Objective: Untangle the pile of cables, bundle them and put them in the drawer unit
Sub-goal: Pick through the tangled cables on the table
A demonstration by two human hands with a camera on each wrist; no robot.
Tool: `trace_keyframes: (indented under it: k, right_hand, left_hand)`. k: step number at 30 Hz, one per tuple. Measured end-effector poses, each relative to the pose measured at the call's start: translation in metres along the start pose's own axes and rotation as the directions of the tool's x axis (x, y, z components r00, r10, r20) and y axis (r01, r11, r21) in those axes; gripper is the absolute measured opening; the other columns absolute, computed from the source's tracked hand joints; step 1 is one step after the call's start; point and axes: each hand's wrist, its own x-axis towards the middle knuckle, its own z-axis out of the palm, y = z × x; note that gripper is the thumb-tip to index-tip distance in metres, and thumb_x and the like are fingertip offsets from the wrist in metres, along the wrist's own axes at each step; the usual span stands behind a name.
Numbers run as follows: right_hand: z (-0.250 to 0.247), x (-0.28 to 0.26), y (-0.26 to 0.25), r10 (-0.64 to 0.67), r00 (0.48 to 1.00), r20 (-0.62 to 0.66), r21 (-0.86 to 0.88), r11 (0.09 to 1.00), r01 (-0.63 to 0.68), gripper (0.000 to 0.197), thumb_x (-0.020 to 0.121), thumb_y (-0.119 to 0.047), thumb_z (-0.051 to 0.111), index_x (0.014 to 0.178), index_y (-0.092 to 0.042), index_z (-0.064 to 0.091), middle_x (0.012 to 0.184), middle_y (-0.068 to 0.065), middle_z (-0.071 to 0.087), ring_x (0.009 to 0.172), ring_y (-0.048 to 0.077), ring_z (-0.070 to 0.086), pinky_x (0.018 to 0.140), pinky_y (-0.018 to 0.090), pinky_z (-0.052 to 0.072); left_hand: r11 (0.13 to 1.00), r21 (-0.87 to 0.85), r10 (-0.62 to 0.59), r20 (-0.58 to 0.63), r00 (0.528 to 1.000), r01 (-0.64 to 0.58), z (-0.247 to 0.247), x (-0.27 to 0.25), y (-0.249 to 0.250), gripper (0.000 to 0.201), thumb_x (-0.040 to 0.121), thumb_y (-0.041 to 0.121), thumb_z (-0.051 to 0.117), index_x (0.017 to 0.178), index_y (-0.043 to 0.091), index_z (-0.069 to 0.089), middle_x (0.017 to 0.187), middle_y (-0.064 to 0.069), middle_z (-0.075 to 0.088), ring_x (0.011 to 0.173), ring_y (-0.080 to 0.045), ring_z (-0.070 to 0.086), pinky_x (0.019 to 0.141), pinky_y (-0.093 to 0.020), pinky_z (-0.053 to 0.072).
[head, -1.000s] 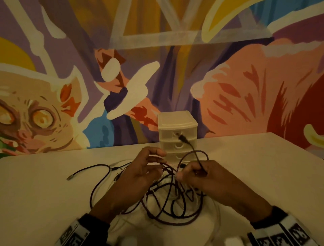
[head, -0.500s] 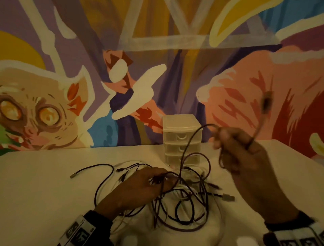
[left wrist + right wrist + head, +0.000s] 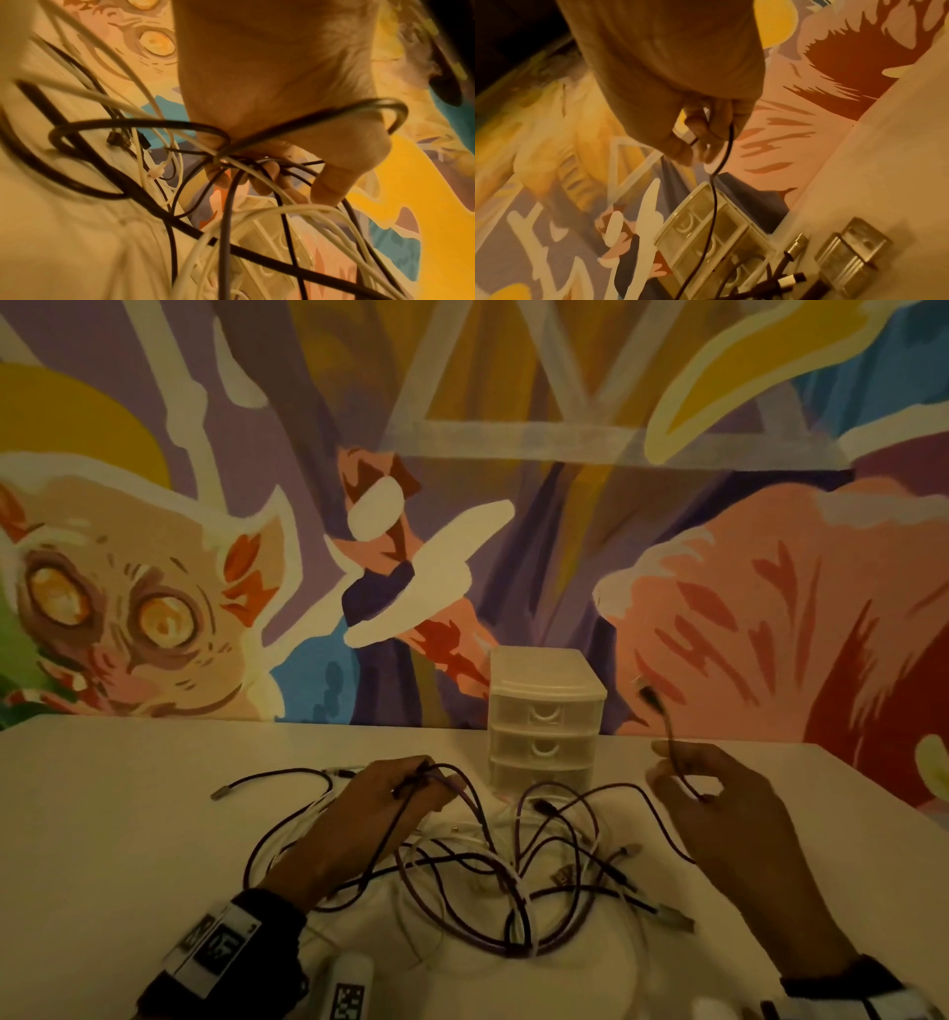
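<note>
Cables (image 3: 493,870) sprawl tangled just in front of the drawer unit (image 3: 544,726). The left hand (image 3: 380,809) grips several strands there; the right hand (image 3: 719,809), beside the unit, pinches one dark cable (image 3: 667,737).

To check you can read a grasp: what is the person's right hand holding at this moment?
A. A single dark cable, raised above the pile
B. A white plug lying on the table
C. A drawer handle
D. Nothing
A: the right hand pinches a dark cable whose plug end sticks up, clear of the cable pile.
</note>
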Motion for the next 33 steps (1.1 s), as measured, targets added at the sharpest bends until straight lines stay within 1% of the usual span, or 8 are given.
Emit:
trace_keyframes:
  k: [3, 6, 8, 12, 18, 24, 29, 33]
  right_hand:
    - [-0.003, -0.002, -0.01, 0.026, 1.0, 0.013, 0.14, 0.99, -0.028, 0.012, 0.097, -0.044, 0.072, 0.092, -0.035, 0.076, 0.063, -0.006, 0.058, 0.05, 0.016, 0.04, 0.061, 0.036, 0.041]
    - [0.005, -0.014, -0.026, 0.043, 0.985, 0.165, 0.16, 0.985, -0.069, 0.02, 0.097, -0.05, 0.071, 0.087, -0.033, 0.077, 0.053, 0.006, 0.043, 0.048, 0.022, 0.035, 0.055, 0.033, 0.03]
    - [0.012, -0.019, -0.028, 0.028, 0.961, 0.274, 0.143, 0.987, -0.069, 0.026, 0.104, -0.048, 0.061, 0.092, -0.036, 0.081, 0.054, 0.013, 0.044, 0.048, 0.031, 0.04, 0.052, 0.031, 0.028]
    - [0.019, -0.019, -0.021, 0.022, 0.946, 0.324, 0.201, 0.975, -0.091, 0.04, 0.112, -0.046, 0.044, 0.104, -0.038, 0.082, 0.058, 0.002, 0.034, 0.048, 0.011, 0.033, 0.046, 0.019, 0.032]
    - [0.023, -0.018, -0.022, 0.03, 0.863, 0.504, 0.141, 0.983, -0.116, 0.039, 0.116, -0.04, 0.033, 0.121, -0.032, 0.072, 0.09, 0.004, 0.083, 0.036, 0.003, 0.043, 0.045, 0.011, 0.039]
    - [0.043, -0.023, -0.026, 0.027, 0.7, 0.713, -0.115, 0.99, 0.078, 0.022, 0.106, -0.053, 0.055, 0.114, -0.043, 0.074, 0.089, -0.015, 0.082, 0.092, -0.005, 0.074, 0.099, 0.028, 0.052]
    - [0.07, -0.016, -0.024, 0.052, 0.604, 0.795, -0.241, 0.941, 0.236, 0.013, 0.099, -0.043, 0.071, 0.104, -0.049, 0.08, 0.089, -0.023, 0.077, 0.09, -0.006, 0.07, 0.076, 0.008, 0.049]
    - [0.088, -0.01, -0.019, 0.101, 0.577, 0.81, -0.298, 0.92, 0.256, 0.017, 0.094, -0.026, 0.071, 0.093, -0.043, 0.076, 0.095, -0.011, 0.076, 0.085, 0.004, 0.068, 0.069, 0.012, 0.049]
  left_hand:
    - [1.0, -0.008, -0.003, 0.043, 0.999, 0.003, -0.001, -0.005, 0.006, 0.054, 0.087, 0.072, 0.059, 0.101, 0.021, 0.074, 0.096, -0.001, 0.074, 0.092, -0.018, 0.07, 0.089, -0.04, 0.056]
    - [0.998, 0.059, -0.002, 0.121, 0.993, -0.005, 0.0, -0.01, 0.008, 0.031, 0.102, 0.056, 0.061, 0.103, 0.028, 0.074, 0.099, 0.01, 0.074, 0.093, -0.005, 0.068, 0.087, -0.027, 0.052]
    - [0.99, 0.134, 0.016, 0.231, 0.973, -0.048, -0.001, -0.012, 0.008, 0.024, 0.1, 0.053, 0.066, 0.104, 0.03, 0.074, 0.099, 0.013, 0.073, 0.092, 0.001, 0.066, 0.083, -0.016, 0.049]
    - [0.985, 0.154, -0.002, 0.434, 0.901, -0.072, -0.007, -0.014, 0.006, 0.015, 0.099, 0.04, 0.073, 0.102, 0.027, 0.078, 0.088, 0.016, 0.074, 0.081, 0.006, 0.066, 0.077, -0.008, 0.047]
    - [0.973, 0.202, -0.015, 0.536, 0.844, -0.112, -0.01, -0.013, -0.003, 0.022, 0.1, 0.049, 0.069, 0.108, 0.031, 0.079, 0.099, 0.011, 0.078, 0.093, -0.001, 0.072, 0.086, -0.017, 0.053]
    - [0.955, 0.232, 0.021, 0.561, 0.827, -0.182, -0.005, -0.012, -0.012, 0.015, 0.097, 0.061, 0.064, 0.093, 0.049, 0.07, 0.084, 0.016, 0.07, 0.077, 0.001, 0.064, 0.082, -0.037, 0.056]
    - [0.952, 0.225, 0.053, 0.55, 0.834, -0.209, -0.001, -0.009, -0.015, 0.032, 0.1, 0.057, 0.066, 0.097, 0.026, 0.073, 0.085, 0.006, 0.071, 0.075, -0.001, 0.062, 0.079, -0.037, 0.054]
    - [0.974, 0.134, 0.079, 0.55, 0.832, -0.181, -0.001, -0.009, -0.016, 0.024, 0.102, 0.045, 0.068, 0.1, 0.023, 0.077, 0.082, 0.01, 0.076, 0.074, -0.001, 0.068, 0.072, -0.024, 0.053]
